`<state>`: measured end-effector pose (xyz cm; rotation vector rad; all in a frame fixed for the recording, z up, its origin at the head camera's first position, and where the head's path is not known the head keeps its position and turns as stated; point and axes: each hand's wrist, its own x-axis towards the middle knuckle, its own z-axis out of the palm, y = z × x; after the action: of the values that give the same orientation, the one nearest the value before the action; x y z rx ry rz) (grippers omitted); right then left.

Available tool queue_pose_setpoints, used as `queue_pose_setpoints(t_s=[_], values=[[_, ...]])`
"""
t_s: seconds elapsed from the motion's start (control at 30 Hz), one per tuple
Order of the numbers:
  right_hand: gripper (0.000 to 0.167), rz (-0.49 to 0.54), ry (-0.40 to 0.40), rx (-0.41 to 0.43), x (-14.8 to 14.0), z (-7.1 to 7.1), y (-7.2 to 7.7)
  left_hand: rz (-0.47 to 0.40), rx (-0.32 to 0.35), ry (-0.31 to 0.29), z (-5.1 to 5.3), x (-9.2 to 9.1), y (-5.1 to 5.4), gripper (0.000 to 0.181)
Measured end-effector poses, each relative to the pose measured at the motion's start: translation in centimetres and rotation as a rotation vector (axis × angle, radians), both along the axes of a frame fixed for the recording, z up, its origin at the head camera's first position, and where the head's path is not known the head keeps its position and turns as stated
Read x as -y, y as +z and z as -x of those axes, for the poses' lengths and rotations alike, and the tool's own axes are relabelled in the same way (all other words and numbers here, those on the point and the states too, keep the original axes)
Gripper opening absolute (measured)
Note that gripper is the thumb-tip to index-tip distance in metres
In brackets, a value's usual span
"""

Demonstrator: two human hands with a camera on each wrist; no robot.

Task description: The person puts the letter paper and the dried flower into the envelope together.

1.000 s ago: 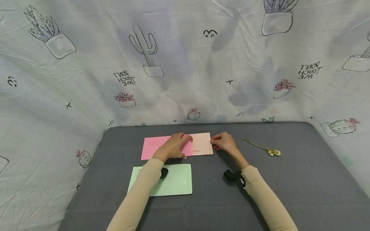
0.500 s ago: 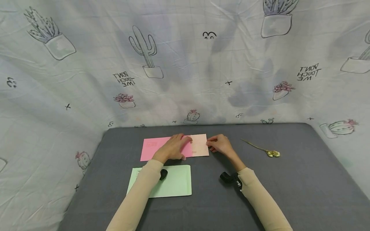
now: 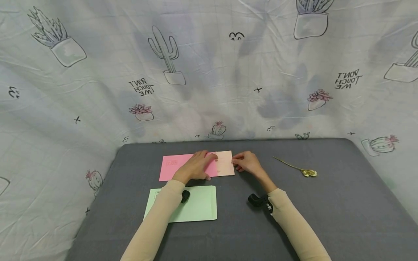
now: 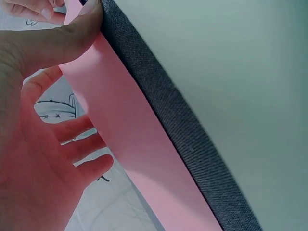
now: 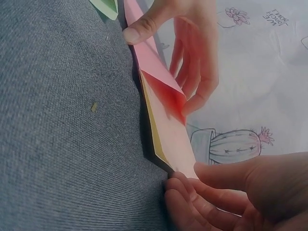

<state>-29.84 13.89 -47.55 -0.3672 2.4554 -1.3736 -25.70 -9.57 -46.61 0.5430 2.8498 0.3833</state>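
A pink envelope [image 3: 173,165] lies across the far part of the table, its right end spread a little apart in the right wrist view. My left hand [image 3: 195,166] holds it near that end, thumb on the near edge and fingers at the far edge. Partly inside the envelope is a pale peach card [image 3: 226,163], sticking out to the right. My right hand [image 3: 249,162] pinches the card's outer end between thumb and fingers [image 5: 207,197]. The card looks folded, with a yellowish layer [image 5: 153,127] under the peach one.
Nearer me on the grey table [image 3: 241,232] lies a light green envelope [image 3: 199,206], partly under my left forearm. To the right of my right hand lies a thin-stemmed yellow flower [image 3: 308,172]. A patterned cloth [image 3: 202,90] hangs behind the table's far edge.
My right hand has moved left with the peach card, and less of the card shows outside the pink envelope. My left hand has stayed in place.
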Motion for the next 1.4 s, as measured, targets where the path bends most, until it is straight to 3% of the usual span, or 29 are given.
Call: queue_pose_setpoints(t_s=[0.63, 1.1, 1.4], values=[[0.024, 0.004, -0.001, 0.014, 1.2, 0.1, -0.1, -0.001, -0.001, -0.005, 0.1, 0.0, 0.2, 0.079], [0.023, 0.045, 0.067, -0.021, 1.4, 0.2, -0.2, -0.01, -0.006, -0.005, 0.1, 0.0, 0.4, 0.079], [0.023, -0.021, 0.028, -0.019, 2.0, -0.1, -0.1, 0.0, 0.004, 0.006, 0.1, 0.0, 0.2, 0.08]])
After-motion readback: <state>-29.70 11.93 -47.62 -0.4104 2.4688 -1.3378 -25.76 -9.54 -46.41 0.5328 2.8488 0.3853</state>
